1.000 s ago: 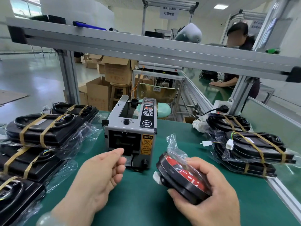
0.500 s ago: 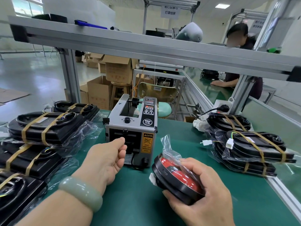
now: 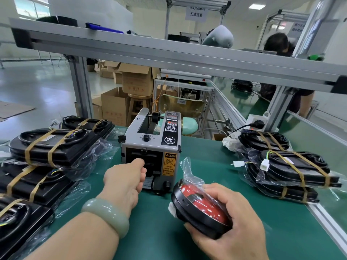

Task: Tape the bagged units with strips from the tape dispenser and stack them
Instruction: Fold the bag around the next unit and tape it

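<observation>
At a green workbench (image 3: 161, 241), a worker's left hand (image 3: 127, 177) sits at the outlet of the tape dispenser (image 3: 159, 141), its fingertips hidden, so its grip cannot be told. The right hand (image 3: 232, 229) grips a bagged red-and-black unit (image 3: 201, 207) just beside the machine. Taped units (image 3: 54, 145) are stacked on both sides.

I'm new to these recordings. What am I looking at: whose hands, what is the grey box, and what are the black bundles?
One view, from a camera on the worker's head, looking down at their own hands over a green bench. The grey box is a tape dispenser; the left hand is at its front outlet, fingers curled, any strip hidden. The right hand holds a bagged unit, black with a red face. The bundles are units already taped: a left stack and a right stack.
</observation>
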Motion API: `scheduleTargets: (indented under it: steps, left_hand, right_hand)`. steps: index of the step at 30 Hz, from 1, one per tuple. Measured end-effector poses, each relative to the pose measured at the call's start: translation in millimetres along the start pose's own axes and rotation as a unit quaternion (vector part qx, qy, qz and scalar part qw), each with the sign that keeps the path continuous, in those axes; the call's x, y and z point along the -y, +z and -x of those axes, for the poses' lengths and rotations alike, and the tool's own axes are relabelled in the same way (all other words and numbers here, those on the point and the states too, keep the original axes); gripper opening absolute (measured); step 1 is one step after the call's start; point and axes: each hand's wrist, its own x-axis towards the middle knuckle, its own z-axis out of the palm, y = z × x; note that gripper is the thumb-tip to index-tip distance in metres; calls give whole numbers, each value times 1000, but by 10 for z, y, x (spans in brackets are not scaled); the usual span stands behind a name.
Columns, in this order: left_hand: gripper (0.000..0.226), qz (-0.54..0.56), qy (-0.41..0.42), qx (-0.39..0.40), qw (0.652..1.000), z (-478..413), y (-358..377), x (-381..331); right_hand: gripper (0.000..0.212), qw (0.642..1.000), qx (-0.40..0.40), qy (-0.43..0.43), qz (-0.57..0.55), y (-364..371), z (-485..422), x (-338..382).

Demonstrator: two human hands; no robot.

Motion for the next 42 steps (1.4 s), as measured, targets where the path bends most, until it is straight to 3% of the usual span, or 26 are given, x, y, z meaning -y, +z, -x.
scheduleTargets:
  steps: [5,8,11,15,22,26,42]
  left_hand:
    - [16,34,-14,126,991,337,-181,-11]
    - [13,4,45,225,973,623,-325,36]
    - [32,-51,129,266,954,828,-418,80]
    - [36,-130,196,281,930,949,-424,112]
    - [28,-165,234,276,917,912,-442,194]
    - [14,-193,235,276,912,895,-440,216]
    - [20,-205,260,238,913,925,-372,249]
  right_hand:
    - [64,997,-15,59,-50,-37,-17,-39]
    - [63,995,-14,73,-67,-39,-11,-57]
    - [63,995,-5,70,-68,-20,-5,-38]
    - [64,996,0,57,-66,-8,0,6]
    - [60,999,-13,26,-43,20,-14,77]
    - [57,999,-15,26,-39,28,-15,96]
    - [57,999,-15,26,-23,22,1,90]
